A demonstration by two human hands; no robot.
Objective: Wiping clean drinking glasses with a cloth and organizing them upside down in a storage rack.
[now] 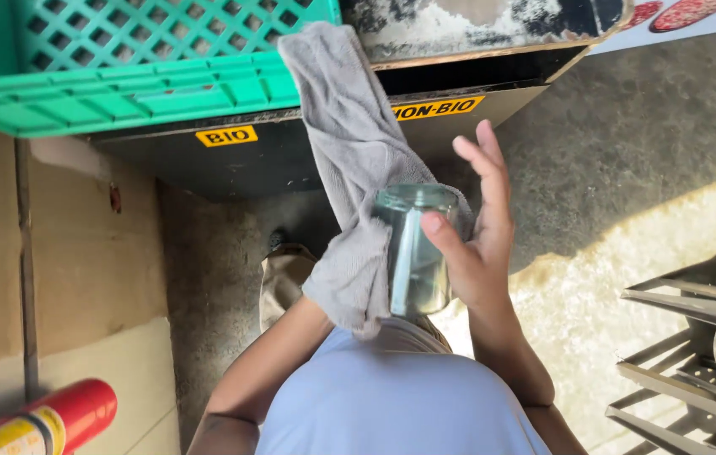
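A clear drinking glass (415,253) is held upright in front of my body, its rim pointing up. My right hand (476,244) grips it from the right side, thumb across the front and fingers spread behind. A grey cloth (349,143) hangs over the glass's left side and trails up toward the black bin. My left hand is hidden under the lower part of the cloth; only my left forearm (269,362) shows, reaching up into it. The cloth touches the glass along its left wall.
A green plastic crate (122,84) sits on a black two-part bin (290,143) with yellow labels. A red cylinder (54,417) lies at lower left beside a beige wall. A metal rack (695,354) stands at lower right on the concrete floor.
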